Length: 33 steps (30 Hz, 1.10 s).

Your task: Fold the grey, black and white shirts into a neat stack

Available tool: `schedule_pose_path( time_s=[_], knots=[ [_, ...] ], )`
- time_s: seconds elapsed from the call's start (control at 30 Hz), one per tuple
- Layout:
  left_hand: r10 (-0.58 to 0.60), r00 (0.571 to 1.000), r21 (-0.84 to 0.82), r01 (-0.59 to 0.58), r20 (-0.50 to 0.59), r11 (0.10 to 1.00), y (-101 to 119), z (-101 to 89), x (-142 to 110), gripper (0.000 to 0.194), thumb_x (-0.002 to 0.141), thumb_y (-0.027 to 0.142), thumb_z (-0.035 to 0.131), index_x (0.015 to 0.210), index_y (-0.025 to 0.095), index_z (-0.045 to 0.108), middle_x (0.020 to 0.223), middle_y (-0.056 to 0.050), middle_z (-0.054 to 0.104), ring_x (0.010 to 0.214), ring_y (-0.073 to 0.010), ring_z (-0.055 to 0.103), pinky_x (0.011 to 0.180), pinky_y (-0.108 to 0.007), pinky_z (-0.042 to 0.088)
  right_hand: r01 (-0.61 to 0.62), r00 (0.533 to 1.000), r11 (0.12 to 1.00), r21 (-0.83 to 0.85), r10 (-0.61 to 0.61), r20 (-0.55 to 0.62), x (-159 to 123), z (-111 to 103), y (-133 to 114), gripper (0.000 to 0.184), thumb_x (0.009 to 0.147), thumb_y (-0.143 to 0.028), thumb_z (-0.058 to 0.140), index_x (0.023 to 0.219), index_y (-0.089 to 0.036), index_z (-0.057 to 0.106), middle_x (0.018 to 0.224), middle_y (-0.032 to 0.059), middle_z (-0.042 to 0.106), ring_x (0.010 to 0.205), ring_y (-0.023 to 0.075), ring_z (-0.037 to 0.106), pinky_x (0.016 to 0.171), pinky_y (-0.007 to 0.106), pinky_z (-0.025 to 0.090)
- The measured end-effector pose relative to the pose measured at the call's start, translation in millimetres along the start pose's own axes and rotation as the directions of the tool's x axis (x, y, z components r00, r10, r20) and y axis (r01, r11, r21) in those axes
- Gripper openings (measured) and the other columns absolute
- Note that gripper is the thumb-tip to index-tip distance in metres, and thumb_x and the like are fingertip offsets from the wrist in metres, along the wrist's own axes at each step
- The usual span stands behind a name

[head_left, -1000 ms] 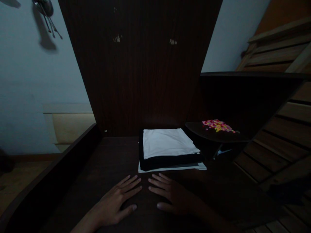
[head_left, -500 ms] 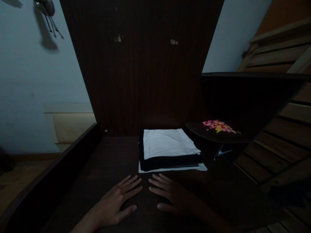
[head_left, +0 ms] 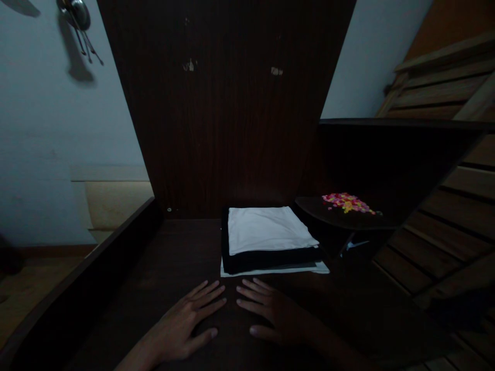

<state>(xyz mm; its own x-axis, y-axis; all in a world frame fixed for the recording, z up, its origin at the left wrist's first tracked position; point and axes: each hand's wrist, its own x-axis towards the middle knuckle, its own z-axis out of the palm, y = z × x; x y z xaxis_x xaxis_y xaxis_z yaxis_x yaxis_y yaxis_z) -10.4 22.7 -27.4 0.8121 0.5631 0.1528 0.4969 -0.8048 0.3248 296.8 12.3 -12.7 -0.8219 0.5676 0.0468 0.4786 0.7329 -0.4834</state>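
My left hand lies flat on the dark wooden desktop, fingers spread and holding nothing. Mirroring it, my right hand rests palm down with its fingers apart. Just beyond the fingertips is a stack of folded cloth: a white cloth on top, black cloth beneath it, and a pale layer showing at the bottom edge. Neither hand touches the stack. Dim light hides detail in the black layers.
A dark upright panel backs the desk, and a raised edge runs along the left. On a rounded shelf at right lies a heap of small pink, red and yellow pieces. Wooden slats stand farther right.
The view has tilted very slightly, so the background sits a little lower. Both hands and the cloth stack stay in place.
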Motion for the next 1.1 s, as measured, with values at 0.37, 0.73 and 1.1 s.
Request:
schedule_pose_path(
  time_s=[0.37, 0.73, 1.1],
  knots=[
    [0.001, 1.000, -0.012, -0.001, 0.020, 1.000, -0.2, -0.4, 1.4, 0.061, 0.093, 0.041, 0.051, 0.149, 0.035, 0.029, 0.155, -0.003, 0.032, 0.142, -0.0271, 0.029, 0.115, -0.055, 0.027, 0.002, 1.000, 1.000, -0.017, -0.002, -0.010, -0.7, 0.9, 1.0, 0.063, 0.094, -0.046, 0.049, 0.150, -0.026, 0.030, 0.157, 0.0088, 0.026, 0.146, 0.0279, 0.018, 0.118, 0.054, 0.016],
    [-0.005, 1.000, -0.001, 0.005, 0.025, 1.000, -2.7, 2.0, -0.9, 0.062, 0.093, 0.041, 0.052, 0.150, 0.035, 0.027, 0.155, -0.004, 0.031, 0.142, -0.0286, 0.028, 0.115, -0.055, 0.029, -0.003, 1.000, 1.000, 0.003, 0.003, 0.003, 0.5, -0.9, -0.3, 0.064, 0.094, -0.047, 0.050, 0.151, -0.026, 0.029, 0.157, 0.0093, 0.027, 0.146, 0.0291, 0.017, 0.118, 0.056, 0.015],
    [-0.002, 1.000, -0.031, 0.002, 0.004, 1.000, -2.9, 1.4, -0.8, 0.063, 0.092, 0.040, 0.054, 0.149, 0.036, 0.029, 0.155, -0.003, 0.032, 0.142, -0.0281, 0.029, 0.115, -0.054, 0.029, 0.008, 1.000, 1.000, -0.007, -0.008, -0.028, -0.3, 0.9, 0.0, 0.063, 0.093, -0.045, 0.052, 0.150, -0.027, 0.030, 0.156, 0.0088, 0.030, 0.146, 0.0289, 0.020, 0.118, 0.055, 0.017]
  ],
)
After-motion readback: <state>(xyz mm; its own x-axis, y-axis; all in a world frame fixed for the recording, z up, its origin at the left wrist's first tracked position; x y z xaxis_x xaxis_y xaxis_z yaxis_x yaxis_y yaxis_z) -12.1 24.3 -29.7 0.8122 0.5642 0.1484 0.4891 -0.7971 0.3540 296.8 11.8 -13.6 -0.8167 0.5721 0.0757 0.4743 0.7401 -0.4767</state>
